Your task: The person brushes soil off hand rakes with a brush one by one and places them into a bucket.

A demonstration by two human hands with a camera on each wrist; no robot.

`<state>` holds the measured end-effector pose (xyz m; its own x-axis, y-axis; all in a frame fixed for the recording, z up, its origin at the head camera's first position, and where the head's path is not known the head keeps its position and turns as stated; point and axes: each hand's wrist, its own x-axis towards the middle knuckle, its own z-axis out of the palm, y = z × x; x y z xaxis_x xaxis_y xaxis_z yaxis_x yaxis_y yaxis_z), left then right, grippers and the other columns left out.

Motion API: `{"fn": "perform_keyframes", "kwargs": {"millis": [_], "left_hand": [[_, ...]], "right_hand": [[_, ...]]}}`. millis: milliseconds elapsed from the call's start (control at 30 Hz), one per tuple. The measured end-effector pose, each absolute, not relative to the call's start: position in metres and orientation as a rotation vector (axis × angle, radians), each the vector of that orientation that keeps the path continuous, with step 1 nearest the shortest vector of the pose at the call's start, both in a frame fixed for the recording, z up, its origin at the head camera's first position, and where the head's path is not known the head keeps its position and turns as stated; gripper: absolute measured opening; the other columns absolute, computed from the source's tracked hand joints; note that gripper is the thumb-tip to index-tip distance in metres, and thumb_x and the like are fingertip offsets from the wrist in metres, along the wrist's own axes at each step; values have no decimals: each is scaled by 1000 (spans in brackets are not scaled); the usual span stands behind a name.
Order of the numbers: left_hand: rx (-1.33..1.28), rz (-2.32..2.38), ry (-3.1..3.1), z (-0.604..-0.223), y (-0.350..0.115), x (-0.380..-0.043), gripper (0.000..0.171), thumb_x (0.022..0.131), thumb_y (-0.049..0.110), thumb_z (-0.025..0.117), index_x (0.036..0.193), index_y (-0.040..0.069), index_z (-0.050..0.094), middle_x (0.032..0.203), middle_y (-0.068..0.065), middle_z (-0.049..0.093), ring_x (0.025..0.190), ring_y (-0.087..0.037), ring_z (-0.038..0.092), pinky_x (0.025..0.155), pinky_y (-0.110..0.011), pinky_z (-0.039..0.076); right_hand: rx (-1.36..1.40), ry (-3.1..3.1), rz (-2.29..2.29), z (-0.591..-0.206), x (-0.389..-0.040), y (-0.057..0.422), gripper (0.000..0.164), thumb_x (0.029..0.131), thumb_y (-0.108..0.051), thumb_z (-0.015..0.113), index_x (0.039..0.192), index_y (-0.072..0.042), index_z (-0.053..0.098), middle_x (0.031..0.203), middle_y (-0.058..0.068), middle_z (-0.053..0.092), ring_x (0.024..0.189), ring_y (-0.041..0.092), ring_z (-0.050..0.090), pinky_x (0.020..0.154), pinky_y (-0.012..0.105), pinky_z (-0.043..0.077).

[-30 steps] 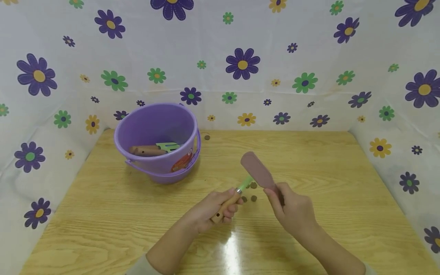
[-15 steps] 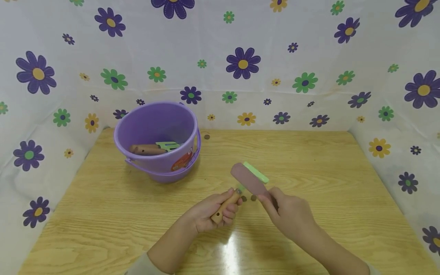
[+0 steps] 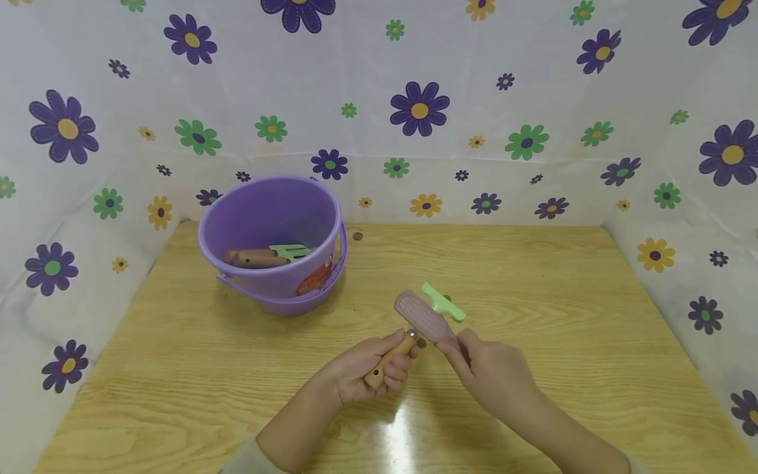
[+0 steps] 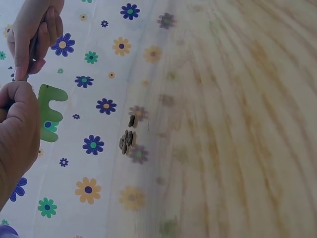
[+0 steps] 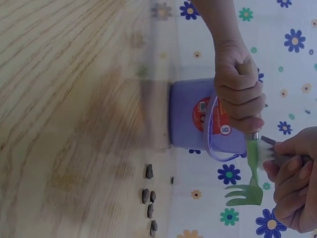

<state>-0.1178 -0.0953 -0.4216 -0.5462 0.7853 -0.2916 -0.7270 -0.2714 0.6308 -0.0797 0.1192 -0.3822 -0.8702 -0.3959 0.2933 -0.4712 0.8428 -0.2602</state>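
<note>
My left hand (image 3: 370,372) grips the wooden handle (image 3: 391,359) of a small garden rake with a green head (image 3: 444,303). In the right wrist view, the rake's tines (image 5: 240,194) point sideways above the table. My right hand (image 3: 500,372) holds a mauve-backed scrub brush (image 3: 425,317) across the rake's neck. White bristles (image 5: 265,154) face the green shank and appear to touch it. From the head, the brush hides most of that shank. In the left wrist view, both hands are close together at the left, with the green tines (image 4: 52,114) beside them.
A purple bucket (image 3: 272,305) stands tilted-looking at the back left, holding brown-handled tools (image 3: 254,259) and a green fork (image 3: 290,251). Several small dark stones (image 5: 150,171) lie on the wooden table (image 3: 562,283), under and beyond the hands. A flowered cloth (image 3: 474,118) encloses the back and sides.
The brush has moved left and toward me along the rake. The rake has turned, so its green head shows beyond the brush. The bucket has stayed put.
</note>
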Motion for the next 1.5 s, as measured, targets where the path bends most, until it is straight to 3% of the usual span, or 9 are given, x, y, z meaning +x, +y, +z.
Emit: {"fn": "perform_keyframes", "kwargs": {"millis": [633, 800, 1100, 1267, 1500], "left_hand": [[162, 1947, 931, -419, -98, -118, 34, 104, 34, 32, 96, 7, 51, 64, 10, 49, 51, 5, 45, 49, -8, 38], [150, 1950, 932, -417, -99, -120, 33, 103, 34, 35, 96, 7, 52, 65, 10, 49, 51, 5, 45, 49, -8, 38], [206, 1944, 936, -414, -106, -122, 32, 104, 32, 34, 96, 6, 51, 64, 10, 48, 51, 5, 43, 49, -8, 37], [213, 1955, 916, -413, -107, -123, 32, 103, 34, 36, 96, 6, 51, 64, 11, 48, 51, 6, 43, 49, -8, 36], [210, 1951, 914, -412, -110, -123, 32, 103, 34, 35, 97, 6, 51, 63, 11, 48, 49, 5, 43, 47, -8, 36]], "right_hand": [[512, -2812, 392, -371, -90, 130, 28, 92, -25, 62, 88, 3, 64, 50, -6, 42, 39, 2, 31, 34, 13, 24], [443, -2882, 525, -368, -94, 134, 33, 95, -29, 56, 89, 2, 64, 51, -6, 43, 40, 4, 34, 35, 15, 27], [236, -3061, 1394, -359, -113, 153, 45, 99, -44, 44, 90, -4, 61, 56, -3, 33, 46, 9, 25, 40, 21, 24], [205, -2965, 2013, -361, -129, 164, 41, 100, -37, 44, 83, -1, 54, 49, -7, 27, 40, 5, 20, 37, 18, 18], [222, -2759, 2549, -368, -136, 172, 36, 100, -37, 45, 79, -9, 52, 47, -9, 28, 36, 2, 21, 36, 21, 15]]}}
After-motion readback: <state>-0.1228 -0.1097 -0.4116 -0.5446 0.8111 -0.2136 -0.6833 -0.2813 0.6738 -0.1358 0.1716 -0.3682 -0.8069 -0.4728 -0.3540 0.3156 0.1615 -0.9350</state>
